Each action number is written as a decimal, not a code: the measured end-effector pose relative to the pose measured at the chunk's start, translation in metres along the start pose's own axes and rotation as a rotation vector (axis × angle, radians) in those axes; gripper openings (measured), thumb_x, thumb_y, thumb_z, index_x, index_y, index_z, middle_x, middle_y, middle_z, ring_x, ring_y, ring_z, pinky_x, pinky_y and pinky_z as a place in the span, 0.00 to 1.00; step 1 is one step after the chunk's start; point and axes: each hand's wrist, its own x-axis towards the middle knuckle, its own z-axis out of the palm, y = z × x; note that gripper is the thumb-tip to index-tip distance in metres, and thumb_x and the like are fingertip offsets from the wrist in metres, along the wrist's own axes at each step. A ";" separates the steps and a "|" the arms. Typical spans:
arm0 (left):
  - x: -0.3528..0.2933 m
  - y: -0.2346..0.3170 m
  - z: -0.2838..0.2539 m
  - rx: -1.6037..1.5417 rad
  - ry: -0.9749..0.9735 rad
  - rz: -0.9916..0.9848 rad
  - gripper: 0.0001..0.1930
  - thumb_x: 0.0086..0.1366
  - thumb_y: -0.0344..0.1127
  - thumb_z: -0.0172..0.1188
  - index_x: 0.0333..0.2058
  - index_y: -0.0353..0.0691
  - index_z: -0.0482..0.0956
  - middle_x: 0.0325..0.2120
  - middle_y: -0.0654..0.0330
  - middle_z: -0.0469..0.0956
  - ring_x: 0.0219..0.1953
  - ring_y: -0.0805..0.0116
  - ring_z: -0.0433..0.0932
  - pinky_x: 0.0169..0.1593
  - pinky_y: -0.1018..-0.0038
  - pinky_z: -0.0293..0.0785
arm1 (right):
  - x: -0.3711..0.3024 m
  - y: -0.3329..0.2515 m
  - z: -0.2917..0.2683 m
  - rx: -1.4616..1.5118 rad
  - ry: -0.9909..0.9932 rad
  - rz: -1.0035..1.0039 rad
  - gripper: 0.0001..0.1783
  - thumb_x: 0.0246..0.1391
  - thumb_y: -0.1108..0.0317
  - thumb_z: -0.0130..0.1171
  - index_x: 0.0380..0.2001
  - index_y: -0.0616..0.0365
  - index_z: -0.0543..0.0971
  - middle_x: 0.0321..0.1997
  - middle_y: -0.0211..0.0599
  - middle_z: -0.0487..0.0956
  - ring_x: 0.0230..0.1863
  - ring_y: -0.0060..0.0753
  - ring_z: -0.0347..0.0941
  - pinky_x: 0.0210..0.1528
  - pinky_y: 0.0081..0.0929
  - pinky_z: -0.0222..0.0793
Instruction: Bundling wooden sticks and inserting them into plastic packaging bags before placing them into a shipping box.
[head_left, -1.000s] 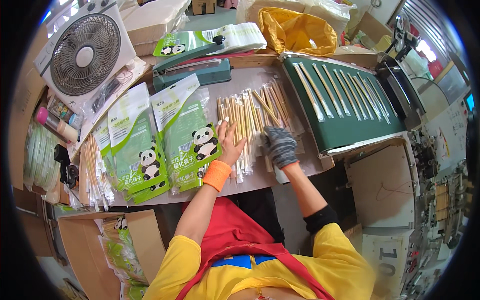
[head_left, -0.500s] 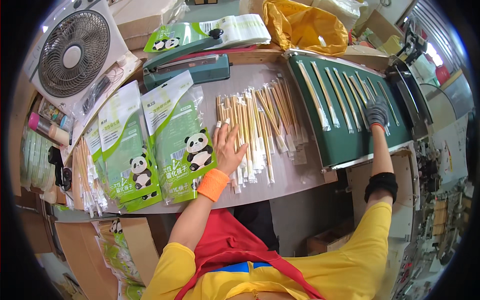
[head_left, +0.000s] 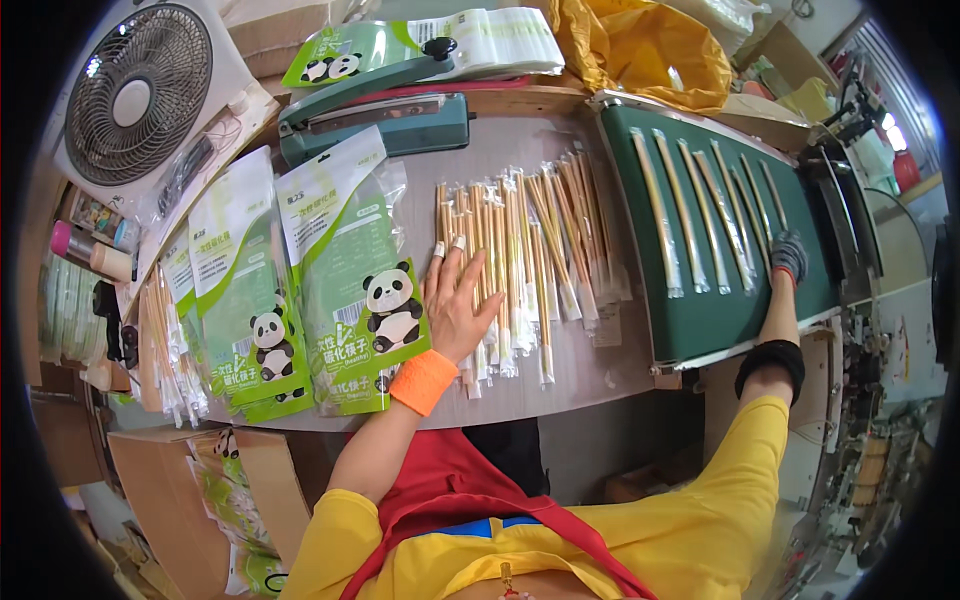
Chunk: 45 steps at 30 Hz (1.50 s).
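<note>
The row of wrapped chopsticks (head_left: pixel 671 230) is spread across the green belt (head_left: pixel 690 332), to the left and far side of the gloved right hand (head_left: pixel 789 256); each long axis is run from the far edge toward the near one, with the near end slanted a little to the right; the right hand is placed at the near ends of the rightmost packets, so this row is reached far more closely by it than by the left hand (head_left: pixel 458 310); whether anything is gripped in its partly curled, partly hidden fingers cannot be told.

The left hand is held open, fingers spread, and is laid on the left part of the pile of wrapped chopsticks (head_left: pixel 505 270) on the surface (head_left: pixel 600 372); nothing is seen to be clasped by it.

The belt is bordered on its near side by a pale metal edge (head_left: pixel 740 342); bare green is left between that edge and the packets; the pile is flanked on the left by printed pouches (head_left: pixel 340 250) and, at the far left, by a teal sealer (head_left: pixel 385 130).
</note>
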 end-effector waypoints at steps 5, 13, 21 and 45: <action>0.003 -0.001 0.013 -0.076 0.027 0.043 0.32 0.54 0.48 0.61 0.58 0.47 0.67 0.58 0.47 0.62 0.59 0.40 0.57 0.62 0.50 0.51 | -0.054 -0.047 -0.035 0.143 0.127 -0.477 0.14 0.50 0.56 0.55 0.39 0.47 0.79 0.35 0.46 0.78 0.38 0.52 0.75 0.42 0.48 0.70; 0.004 -0.018 0.020 -0.383 0.238 0.053 0.38 0.53 0.36 0.62 0.62 0.41 0.59 0.58 0.39 0.58 0.61 0.42 0.56 0.65 0.57 0.50 | -0.223 -0.183 -0.131 0.255 0.137 -0.677 0.10 0.51 0.62 0.52 0.37 0.46 0.76 0.38 0.40 0.77 0.40 0.47 0.74 0.38 0.46 0.72; 0.017 -0.028 0.027 -0.873 0.275 -0.242 0.41 0.56 0.35 0.61 0.64 0.33 0.50 0.60 0.46 0.56 0.63 0.59 0.56 0.64 0.67 0.51 | -0.262 -0.277 -0.095 0.595 -0.069 -0.644 0.29 0.50 0.47 0.55 0.46 0.59 0.76 0.49 0.57 0.74 0.51 0.53 0.72 0.51 0.42 0.69; -0.186 0.024 -0.118 -1.218 -0.496 -0.389 0.41 0.54 0.35 0.67 0.61 0.35 0.52 0.56 0.54 0.65 0.58 0.65 0.65 0.61 0.69 0.59 | -0.525 -0.119 -0.181 1.297 -1.475 -0.141 0.33 0.49 0.64 0.65 0.57 0.58 0.66 0.52 0.39 0.73 0.55 0.33 0.68 0.57 0.33 0.65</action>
